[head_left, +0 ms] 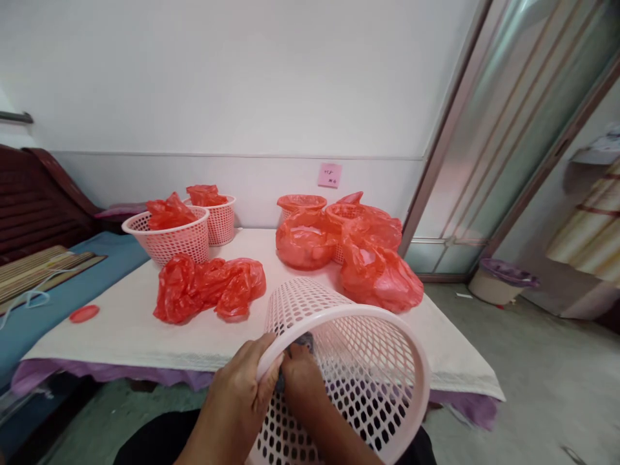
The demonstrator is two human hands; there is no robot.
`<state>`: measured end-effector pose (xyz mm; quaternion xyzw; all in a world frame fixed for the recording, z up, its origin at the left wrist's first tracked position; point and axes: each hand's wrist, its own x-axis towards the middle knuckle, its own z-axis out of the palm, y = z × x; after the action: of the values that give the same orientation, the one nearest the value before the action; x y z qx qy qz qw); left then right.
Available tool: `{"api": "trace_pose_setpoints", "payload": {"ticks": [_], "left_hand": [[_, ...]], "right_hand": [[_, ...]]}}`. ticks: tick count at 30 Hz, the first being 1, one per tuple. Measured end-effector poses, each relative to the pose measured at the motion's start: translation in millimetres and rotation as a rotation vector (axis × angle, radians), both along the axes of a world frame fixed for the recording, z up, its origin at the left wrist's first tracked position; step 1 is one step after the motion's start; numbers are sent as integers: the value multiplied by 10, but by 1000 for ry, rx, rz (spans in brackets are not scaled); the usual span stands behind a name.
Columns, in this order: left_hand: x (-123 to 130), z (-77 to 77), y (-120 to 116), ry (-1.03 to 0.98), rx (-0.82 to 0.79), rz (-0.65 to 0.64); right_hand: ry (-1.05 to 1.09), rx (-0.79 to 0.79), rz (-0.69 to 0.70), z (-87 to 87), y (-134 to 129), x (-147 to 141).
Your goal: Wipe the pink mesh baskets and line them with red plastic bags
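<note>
A pink perforated plastic basket (358, 361) lies tilted on its side at the table's front edge, its mouth turned toward me. My left hand (249, 381) grips its rim at the left, fingers outside and thumb inside. Inside the basket, my right hand (301, 374) is closed on a dark grey cloth (305, 340) and presses it near the left inner wall. Part of the cloth is hidden behind both hands.
On the white-covered table (126, 329) stand two pink baskets (177, 245) with red bags, at the back left. Crumpled red bags (208, 284) lie in front of them. Red-bagged baskets (305, 239) stand at the back right. A red disc (84, 314) lies at the left.
</note>
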<state>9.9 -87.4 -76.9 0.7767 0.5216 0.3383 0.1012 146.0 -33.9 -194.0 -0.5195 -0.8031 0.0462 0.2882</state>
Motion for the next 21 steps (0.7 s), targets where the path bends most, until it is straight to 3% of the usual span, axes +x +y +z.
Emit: {"api": "trace_pose_setpoints", "payload": {"ticks": [3, 6, 12, 15, 18, 21], "left_hand": [[-2, -60, -21, 79, 77, 0], [25, -94, -29, 120, 119, 0], [-9, -5, 91, 81, 39, 31], [-67, 71, 189, 52, -28, 59], [-123, 136, 298, 37, -51, 89], [-157, 194, 400, 30, -88, 122]], "right_hand": [[-43, -55, -105, -41, 231, 271], [-68, -85, -143, -32, 282, 382], [-96, -108, -1, 15, -282, 265], [-184, 6, 73, 71, -543, 408], [-363, 182, 13, 123, -652, 624], [-344, 373, 20, 90, -715, 672]]}}
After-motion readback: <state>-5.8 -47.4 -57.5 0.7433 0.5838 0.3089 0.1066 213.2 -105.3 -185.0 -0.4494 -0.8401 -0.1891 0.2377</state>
